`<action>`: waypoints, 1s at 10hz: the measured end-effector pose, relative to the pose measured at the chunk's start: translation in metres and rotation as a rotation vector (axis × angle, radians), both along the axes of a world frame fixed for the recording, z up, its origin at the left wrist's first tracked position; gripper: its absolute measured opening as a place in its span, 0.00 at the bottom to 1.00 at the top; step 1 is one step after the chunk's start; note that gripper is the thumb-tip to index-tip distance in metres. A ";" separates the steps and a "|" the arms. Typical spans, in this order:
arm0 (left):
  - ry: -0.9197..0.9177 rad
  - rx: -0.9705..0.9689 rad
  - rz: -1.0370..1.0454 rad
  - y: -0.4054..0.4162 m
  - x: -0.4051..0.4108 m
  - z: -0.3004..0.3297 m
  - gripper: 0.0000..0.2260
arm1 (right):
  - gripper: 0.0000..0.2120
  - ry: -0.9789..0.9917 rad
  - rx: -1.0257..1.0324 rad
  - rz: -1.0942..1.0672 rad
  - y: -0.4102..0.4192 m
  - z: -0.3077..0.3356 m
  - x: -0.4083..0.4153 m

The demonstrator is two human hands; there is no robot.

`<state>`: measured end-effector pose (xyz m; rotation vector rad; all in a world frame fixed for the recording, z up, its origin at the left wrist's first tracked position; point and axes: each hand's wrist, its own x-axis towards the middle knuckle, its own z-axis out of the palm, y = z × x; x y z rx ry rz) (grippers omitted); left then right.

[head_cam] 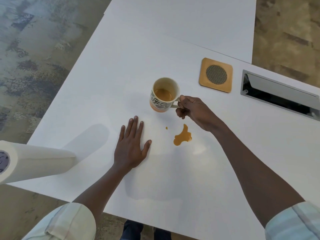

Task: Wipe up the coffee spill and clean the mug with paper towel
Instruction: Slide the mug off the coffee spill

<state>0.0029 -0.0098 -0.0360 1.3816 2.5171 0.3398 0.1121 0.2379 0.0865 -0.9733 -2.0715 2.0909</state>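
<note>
A patterned cream mug (163,95) with an orange base stands on the white table (121,66), with some coffee left in its bottom. My right hand (192,110) grips its handle from the right. A brown coffee spill (182,135) lies on the table just below that hand, with a small drop (166,128) to its left. My left hand (132,144) rests flat on the table, fingers spread, left of the spill and holding nothing. A paper towel roll (32,161) stands at the table's near left corner.
A wooden coaster with a round mesh centre (216,75) lies to the right of the mug. A metal cable hatch (278,94) is set into the table at the far right. Patterned carpet surrounds the table's left and near edges.
</note>
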 end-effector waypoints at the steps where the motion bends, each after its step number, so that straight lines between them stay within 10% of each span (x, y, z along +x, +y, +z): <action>1: 0.008 -0.009 0.001 0.001 0.000 0.000 0.34 | 0.19 -0.007 0.027 -0.004 -0.002 -0.007 -0.021; 10: -0.002 0.012 0.015 0.001 0.001 -0.003 0.34 | 0.18 -0.080 -0.029 0.047 0.001 -0.035 -0.079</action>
